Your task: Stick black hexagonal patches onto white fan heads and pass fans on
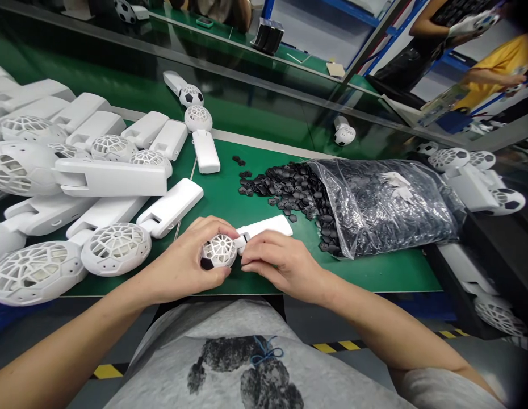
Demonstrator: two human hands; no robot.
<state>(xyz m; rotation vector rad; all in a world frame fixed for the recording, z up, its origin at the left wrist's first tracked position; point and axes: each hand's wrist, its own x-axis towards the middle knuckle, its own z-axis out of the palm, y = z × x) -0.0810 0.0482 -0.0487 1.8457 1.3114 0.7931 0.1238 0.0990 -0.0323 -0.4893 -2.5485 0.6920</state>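
Observation:
My left hand is closed round the ball-shaped head of a white handheld fan. The head has an open grille and a black patch low on its left side. Its white handle points right, over the table's front part. Just right of the head, my right hand has its thumb and fingers pinched together; what lies between the tips is hidden. Small black pentagon pieces spill across the green table from a clear plastic bag, beyond my right hand.
Many white fans are piled on the left of the green table. At the right, fans with black patches rest by a dark bin. Behind runs a conveyor carrying a few fans. Other people work at the far side.

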